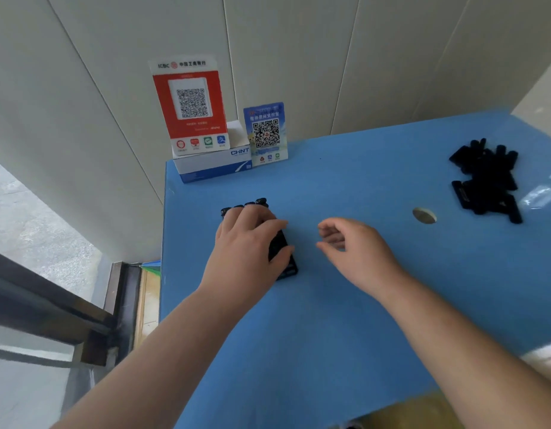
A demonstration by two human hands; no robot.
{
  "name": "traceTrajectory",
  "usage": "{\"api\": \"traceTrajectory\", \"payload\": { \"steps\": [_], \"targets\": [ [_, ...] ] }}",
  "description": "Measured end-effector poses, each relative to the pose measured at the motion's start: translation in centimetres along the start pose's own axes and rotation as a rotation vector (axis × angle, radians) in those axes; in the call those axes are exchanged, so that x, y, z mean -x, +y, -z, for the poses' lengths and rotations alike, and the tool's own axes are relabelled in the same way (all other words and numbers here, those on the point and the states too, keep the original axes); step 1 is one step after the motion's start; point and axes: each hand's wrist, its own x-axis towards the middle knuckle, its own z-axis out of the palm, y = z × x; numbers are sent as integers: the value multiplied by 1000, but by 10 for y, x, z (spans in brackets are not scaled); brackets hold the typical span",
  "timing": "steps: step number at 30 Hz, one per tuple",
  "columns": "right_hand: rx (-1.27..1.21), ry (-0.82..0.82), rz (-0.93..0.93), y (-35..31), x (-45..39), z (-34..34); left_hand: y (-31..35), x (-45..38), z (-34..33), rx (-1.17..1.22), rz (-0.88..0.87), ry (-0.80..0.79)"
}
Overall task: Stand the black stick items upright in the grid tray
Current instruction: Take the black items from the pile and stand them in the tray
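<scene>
Head view: on the blue tabletop point(345, 305) the left hand point(249, 239) lies over the black grid tray point(283, 258), fingers curled round its edges, steadying it. A few black stick items point(255, 202) stand upright at the tray's far end, just beyond the fingers. The right hand point(351, 243) hovers near the tray's right side, loosely curled and holding nothing. The loose pile of sticks point(488, 178) lies far right, well apart from the tray. Risk: the covering hand could knock the standing sticks over, or hide the free cells.
</scene>
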Motion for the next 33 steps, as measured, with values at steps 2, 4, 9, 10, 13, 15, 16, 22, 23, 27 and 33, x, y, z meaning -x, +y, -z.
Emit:
{"api": "traceTrajectory", "payload": {
  "steps": [2, 4, 9, 10, 13, 15, 16, 22, 23, 27, 33],
  "targets": [
    [84, 52, 2, 7, 8, 20, 15, -6, -4, -18, -53, -46],
    [139, 105, -37, 17, 20, 41, 27, -12, -11, -48, -82, -110],
    [214, 216, -170, 46, 63, 98, 58, -21, -35, -136, -113, -229],
    [258, 238, -190, 52, 73, 109, 67, -23, -40, -137, -124, -249],
    [421, 239, -262, 72, 97, 142, 98, -30, -56, -143, -176, -286],
    [490, 221, -319, 85, 112, 162, 123, -34, -67, -143, -204, -311],
    [500, 216, -340, 92, 119, 170, 136, -35, -72, -137, -212, -324],
    [492, 250, -392, 136, 159, 226, 217, -39, -107, -135, -280, -370],
    [489, 253, -396, 144, 165, 237, 232, -40, -113, -134, -285, -373],
    [527, 268, -376, 178, 183, 284, 295, -40, -133, -114, -297, -368],
    [551, 211, -353, 223, 198, 338, 368, -43, -159, -122, -256, -341]
  ]
}}
